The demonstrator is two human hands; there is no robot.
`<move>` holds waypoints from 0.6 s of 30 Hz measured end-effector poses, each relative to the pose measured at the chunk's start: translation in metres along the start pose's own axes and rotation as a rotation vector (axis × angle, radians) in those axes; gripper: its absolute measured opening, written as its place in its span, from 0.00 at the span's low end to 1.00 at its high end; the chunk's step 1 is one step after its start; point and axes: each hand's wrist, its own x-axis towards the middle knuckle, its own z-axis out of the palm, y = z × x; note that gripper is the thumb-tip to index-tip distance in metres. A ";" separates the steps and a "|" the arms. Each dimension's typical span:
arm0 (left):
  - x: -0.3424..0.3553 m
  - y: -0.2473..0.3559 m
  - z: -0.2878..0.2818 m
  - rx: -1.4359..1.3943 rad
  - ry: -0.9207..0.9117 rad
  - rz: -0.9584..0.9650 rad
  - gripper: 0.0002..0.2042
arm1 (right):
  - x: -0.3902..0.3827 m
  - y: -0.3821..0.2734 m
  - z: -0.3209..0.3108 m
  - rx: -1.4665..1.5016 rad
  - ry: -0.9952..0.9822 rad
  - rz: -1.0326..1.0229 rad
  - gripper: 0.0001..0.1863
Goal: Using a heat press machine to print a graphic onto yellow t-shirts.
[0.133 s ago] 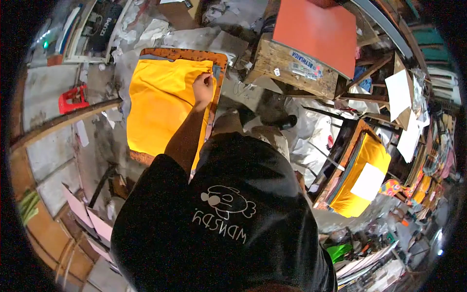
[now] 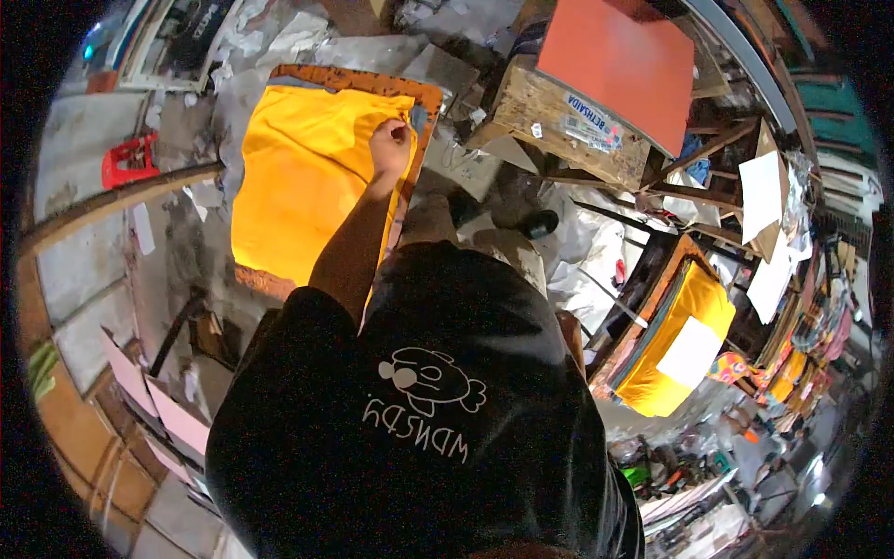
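A bright yellow cloth [image 2: 298, 191] lies spread over a brown-orange board [image 2: 424, 96], with grey cloth showing at its far edge. My left hand [image 2: 389, 147] reaches over it from the left sleeve, at the far right corner. Its fingers are curled together in a pinch on the yellow cloth's edge. Soft folds run across the cloth near the hand. My right hand does not show; my torso in a black printed shirt [image 2: 419, 401] fills the lower middle.
To the right stands a second pile with yellow cloth [image 2: 666, 373] and a white sheet [image 2: 689, 352] on top. A wooden box [image 2: 521, 102] bears a flat orange-red panel [image 2: 615, 70]. A red plastic item [image 2: 130, 160] sits left, above a wooden rail [image 2: 121, 205]. Paper scraps litter the floor.
The whole view has shifted slightly, so the cloth and board sit a little higher. My left hand stays pinched at the same corner.
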 end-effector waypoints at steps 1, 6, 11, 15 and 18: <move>0.007 0.006 0.013 0.003 0.001 0.031 0.05 | -0.005 -0.004 -0.003 -0.657 0.059 -0.331 0.09; 0.008 0.015 0.017 0.154 0.111 -0.193 0.08 | 0.020 -0.015 -0.026 -0.026 -0.005 -0.029 0.06; 0.001 -0.057 0.034 -0.442 0.220 -0.349 0.10 | 0.028 -0.059 -0.039 -0.717 -0.165 -0.220 0.12; 0.002 -0.031 0.020 -0.469 0.029 -0.315 0.08 | 0.036 0.018 -0.091 -0.454 -0.207 0.077 0.13; 0.012 0.021 0.004 -0.417 -0.039 -0.463 0.14 | 0.081 0.075 -0.134 -0.405 -0.288 -0.032 0.10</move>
